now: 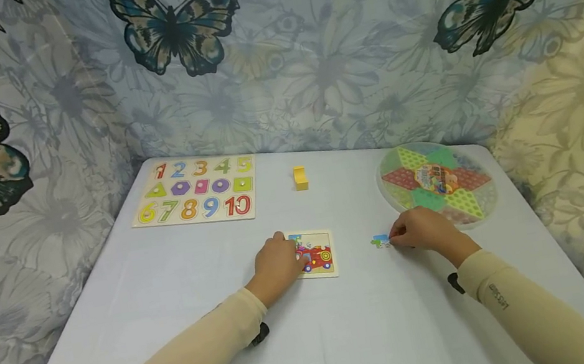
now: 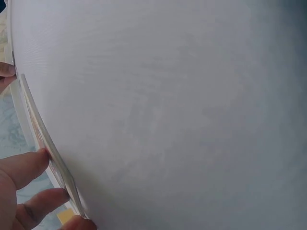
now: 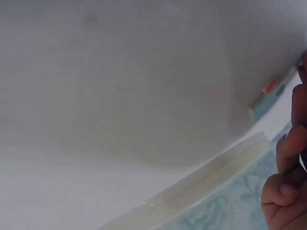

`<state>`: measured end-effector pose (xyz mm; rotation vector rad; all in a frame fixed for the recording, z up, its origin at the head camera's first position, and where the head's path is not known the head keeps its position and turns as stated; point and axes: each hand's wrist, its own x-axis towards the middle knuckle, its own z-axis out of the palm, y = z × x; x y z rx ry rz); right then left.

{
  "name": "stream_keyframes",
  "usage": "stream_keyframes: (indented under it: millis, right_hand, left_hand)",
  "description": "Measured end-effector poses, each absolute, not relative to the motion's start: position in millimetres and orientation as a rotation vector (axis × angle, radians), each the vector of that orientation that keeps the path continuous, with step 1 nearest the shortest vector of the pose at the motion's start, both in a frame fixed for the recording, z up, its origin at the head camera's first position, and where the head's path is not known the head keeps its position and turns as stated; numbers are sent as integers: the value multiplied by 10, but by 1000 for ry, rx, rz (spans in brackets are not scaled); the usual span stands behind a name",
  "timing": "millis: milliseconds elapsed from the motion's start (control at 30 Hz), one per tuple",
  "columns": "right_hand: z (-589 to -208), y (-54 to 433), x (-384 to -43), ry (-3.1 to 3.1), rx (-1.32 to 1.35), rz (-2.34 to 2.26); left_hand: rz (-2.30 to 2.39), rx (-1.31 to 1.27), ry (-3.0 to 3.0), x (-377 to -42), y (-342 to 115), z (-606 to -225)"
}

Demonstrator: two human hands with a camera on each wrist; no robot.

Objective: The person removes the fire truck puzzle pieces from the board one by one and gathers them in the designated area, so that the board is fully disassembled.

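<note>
A small square jigsaw puzzle (image 1: 314, 251) with a red vehicle picture lies in a pale frame near the table's middle. My left hand (image 1: 278, 267) holds its left side, thumb over the picture and fingers along the edge. In the left wrist view, the left hand's fingertips (image 2: 42, 155) meet the puzzle board (image 2: 50, 148). Further right, my right hand (image 1: 426, 231) pinches a blue and green puzzle piece (image 1: 379, 241) low over the table. The right wrist view shows a blue and red puzzle piece (image 3: 268, 100) beside the curled fingers (image 3: 288, 148).
A number and shape board (image 1: 193, 190) lies at the back left. A yellow block (image 1: 299, 178) stands at the back middle. A round, star-patterned game board (image 1: 438, 176) is at the back right, just beyond my right hand. White cloth covers the table (image 1: 295, 357).
</note>
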<state>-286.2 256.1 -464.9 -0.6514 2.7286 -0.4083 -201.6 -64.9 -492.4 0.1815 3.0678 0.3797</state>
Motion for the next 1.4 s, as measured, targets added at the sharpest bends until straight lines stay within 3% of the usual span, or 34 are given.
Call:
stream_keyframes:
  millis: [200, 500, 667, 1400]
  right_hand:
    - [-4552, 2333, -2922, 2730, -677, -428]
    - [-4602, 1183, -2986, 2721, -860, -176]
    - [-4642, 808, -2959, 2731, -908, -110]
    - [-4676, 624, -2968, 2788, -1084, -74]
  left_hand:
    - [378, 172, 3080, -1973, -650, -4888]
    - [357, 138, 3057, -1980, -645, -4867]
    - [380, 118, 3015, -1987, -650, -4879]
    - [417, 126, 3046, -1975, -715, -4896]
